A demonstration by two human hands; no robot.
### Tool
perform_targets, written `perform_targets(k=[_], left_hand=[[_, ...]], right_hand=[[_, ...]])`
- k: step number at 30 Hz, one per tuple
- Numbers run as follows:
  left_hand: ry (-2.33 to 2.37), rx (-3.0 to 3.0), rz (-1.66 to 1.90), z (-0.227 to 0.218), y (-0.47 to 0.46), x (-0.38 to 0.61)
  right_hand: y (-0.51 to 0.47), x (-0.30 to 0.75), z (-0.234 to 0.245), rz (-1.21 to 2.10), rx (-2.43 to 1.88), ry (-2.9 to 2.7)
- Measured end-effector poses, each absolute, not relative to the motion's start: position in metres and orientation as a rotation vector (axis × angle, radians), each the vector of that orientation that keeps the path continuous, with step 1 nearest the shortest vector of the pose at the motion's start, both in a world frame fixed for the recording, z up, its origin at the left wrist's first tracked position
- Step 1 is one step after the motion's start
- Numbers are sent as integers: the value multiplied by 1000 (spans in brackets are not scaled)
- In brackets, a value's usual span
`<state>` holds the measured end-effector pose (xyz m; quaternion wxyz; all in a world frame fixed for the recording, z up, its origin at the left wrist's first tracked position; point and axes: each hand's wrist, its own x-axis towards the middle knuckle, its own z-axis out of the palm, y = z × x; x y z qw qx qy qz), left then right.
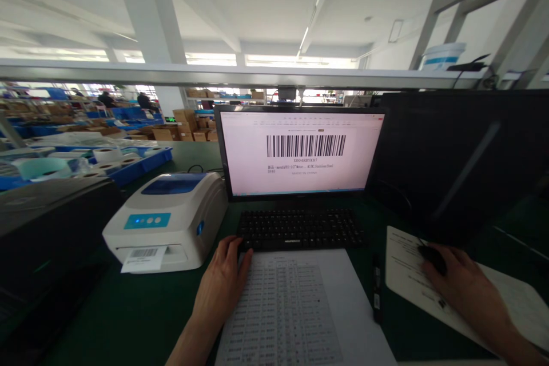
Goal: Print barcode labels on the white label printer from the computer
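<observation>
My left hand [226, 274] rests at the lower left corner of the black keyboard [295, 229], fingers stretched out and thumb on the edge of a printed sheet [291, 309]. Nothing is held in it. Over to the right, my right hand [461, 286] is wrapped round a black computer mouse [434, 259] on a pale mouse pad [401, 266]. Behind the keyboard, a monitor [300, 180] displays a large barcode with text under it. A white label printer [171, 200] sits to the left, a barcode label [144, 259] sticking out of its slot.
A black marker [377, 289] lies between the sheet and the mouse pad. A dark panel [463, 160] stands at the right. Blue trays with label rolls [107, 155] are at the left, behind a black box [51, 223]. A shelf [206, 75] crosses above the monitor.
</observation>
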<state>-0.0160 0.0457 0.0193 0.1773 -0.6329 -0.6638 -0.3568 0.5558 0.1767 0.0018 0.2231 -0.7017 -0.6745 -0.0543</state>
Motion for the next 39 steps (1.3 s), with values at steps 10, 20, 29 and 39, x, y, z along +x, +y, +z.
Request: perform_targets(k=[10, 20, 29, 39], left_hand=[[-1886, -1789, -1018, 18, 46, -16], [-1872, -1796, -1035, 17, 47, -17], [-1884, -1785, -1039, 17, 47, -17], [-1847, -1788, -1025, 17, 46, -17]], right_hand=[[176, 551, 5, -50, -1939, -1802], [178, 554, 3, -38, -1879, -1851], [184, 558, -6, -63, -1825, -1868], [188, 562, -11, -72, -1830, -1881]])
